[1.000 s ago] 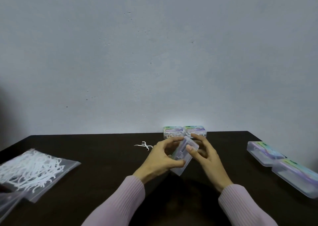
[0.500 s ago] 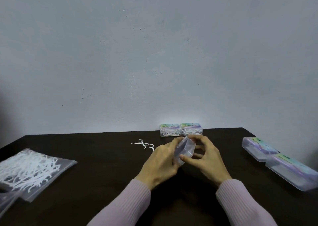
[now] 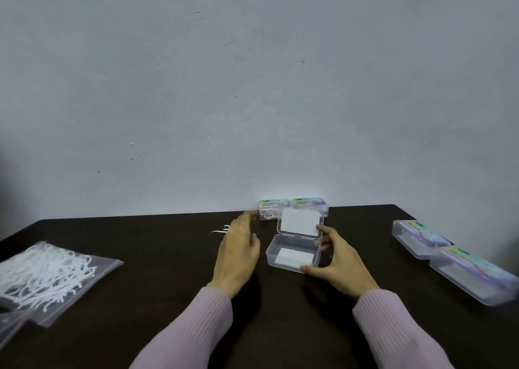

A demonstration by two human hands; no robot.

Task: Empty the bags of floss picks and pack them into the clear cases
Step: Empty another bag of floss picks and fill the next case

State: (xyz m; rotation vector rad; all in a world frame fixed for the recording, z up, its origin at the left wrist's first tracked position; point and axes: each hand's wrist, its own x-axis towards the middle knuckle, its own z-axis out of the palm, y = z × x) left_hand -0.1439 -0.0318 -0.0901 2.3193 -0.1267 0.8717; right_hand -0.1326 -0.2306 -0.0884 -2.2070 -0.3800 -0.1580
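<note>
A small clear case sits on the dark table with its lid standing open; its tray looks empty apart from a white label. My right hand holds the case's right side, thumb at the front corner and fingers by the hinge. To the left of the case my left hand stretches flat toward a few loose floss picks, partly hiding them. A zip bag of white floss picks lies at the far left.
Two packed cases with coloured labels stand against the wall behind the open one. Two more clear cases lie at the right edge. Part of another bag shows at the bottom left corner.
The case was held shut in both hands above the table; now it rests on the table with its lid open. My left hand let go and moved left toward the loose picks.
</note>
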